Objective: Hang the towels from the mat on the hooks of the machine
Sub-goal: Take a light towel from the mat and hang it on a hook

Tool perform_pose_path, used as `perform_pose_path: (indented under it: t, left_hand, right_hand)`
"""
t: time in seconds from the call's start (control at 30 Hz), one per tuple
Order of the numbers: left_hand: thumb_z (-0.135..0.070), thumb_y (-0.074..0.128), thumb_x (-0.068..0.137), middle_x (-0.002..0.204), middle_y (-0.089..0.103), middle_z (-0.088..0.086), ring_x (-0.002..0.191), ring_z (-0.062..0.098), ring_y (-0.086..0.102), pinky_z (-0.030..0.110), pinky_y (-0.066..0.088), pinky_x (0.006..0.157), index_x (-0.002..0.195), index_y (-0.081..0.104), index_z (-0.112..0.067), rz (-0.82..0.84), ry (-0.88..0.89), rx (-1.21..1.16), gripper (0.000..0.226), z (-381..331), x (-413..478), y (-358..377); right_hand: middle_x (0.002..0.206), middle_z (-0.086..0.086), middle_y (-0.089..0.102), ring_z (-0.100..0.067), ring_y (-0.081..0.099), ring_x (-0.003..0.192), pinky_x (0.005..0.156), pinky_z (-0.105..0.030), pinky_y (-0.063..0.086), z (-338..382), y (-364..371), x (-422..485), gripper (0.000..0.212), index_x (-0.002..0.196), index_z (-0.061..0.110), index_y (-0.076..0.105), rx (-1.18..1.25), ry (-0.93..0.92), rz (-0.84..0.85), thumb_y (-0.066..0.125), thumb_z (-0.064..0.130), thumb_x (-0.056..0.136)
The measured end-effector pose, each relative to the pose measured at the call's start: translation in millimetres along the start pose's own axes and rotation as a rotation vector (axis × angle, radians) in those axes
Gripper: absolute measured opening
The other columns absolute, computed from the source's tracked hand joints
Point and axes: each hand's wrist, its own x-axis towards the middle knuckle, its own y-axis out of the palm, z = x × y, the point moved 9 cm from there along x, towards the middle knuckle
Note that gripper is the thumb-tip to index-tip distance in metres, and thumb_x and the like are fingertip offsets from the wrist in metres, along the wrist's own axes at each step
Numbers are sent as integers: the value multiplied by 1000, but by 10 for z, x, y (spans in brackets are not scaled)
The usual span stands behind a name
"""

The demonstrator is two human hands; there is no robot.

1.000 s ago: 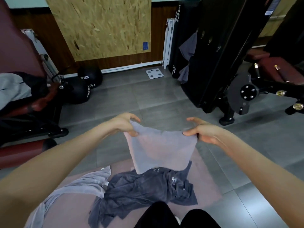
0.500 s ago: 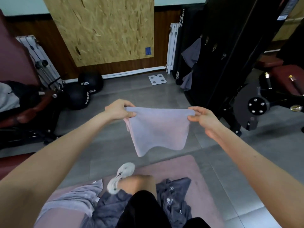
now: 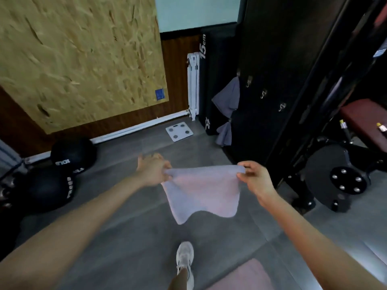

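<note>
While left hand [image 3: 152,171], right hand [image 3: 256,179] pinch pale towel [image 3: 202,194] corners, grey towel [image 3: 228,99] hangs on machine [image 3: 272,59].

Both hands [image 3: 206,176] pinch a pale towel [image 3: 202,192] before the machine [image 3: 278,80].

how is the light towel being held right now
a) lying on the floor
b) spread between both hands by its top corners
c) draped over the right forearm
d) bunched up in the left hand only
B: the left hand and the right hand each pinch a top corner of the light towel, which hangs spread between them above the floor.
</note>
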Motion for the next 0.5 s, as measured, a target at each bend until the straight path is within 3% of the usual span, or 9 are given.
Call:
perform_pose_path:
  t: [0.1,0.23,0.3,0.4,0.5]
  left_hand:
    - [-40,55,86,119,52,-4,122,18,41,44,26,106,115,59,-30,40,56,-41,30,203,822,-76]
    - [-41,53,89,118,53,0,115,20,47,40,31,102,116,57,-29,69,64,-103,30,388,1736,-145]
    - [-40,52,90,120,53,1,113,21,49,36,32,99,119,56,-28,84,73,-110,31,405,2118,-168]
    - [-40,51,91,122,51,4,114,24,50,33,33,98,121,55,-27,119,90,-127,33,374,2639,-156]
    - [-37,51,91,123,51,6,117,26,49,32,34,98,123,53,-24,152,87,-178,35,328,3163,-103]
  right_hand:
    - [94,8,69,-15,64,92,91,-43,50,187,136,666,32,98,34,62,-4,56,-64,61,6,81]
    - [98,3,65,-15,61,95,84,-28,49,597,254,1398,32,112,19,60,125,38,-99,54,0,87]
    - [100,1,65,-15,61,97,88,-30,49,715,275,1741,31,116,17,60,161,49,-89,53,1,90]
    - [102,0,66,-17,60,101,92,-34,48,769,264,2247,29,106,26,62,195,80,-76,52,4,91]
    - [97,3,67,-13,61,94,86,-28,48,863,204,2735,33,93,32,63,210,71,-97,51,2,91]
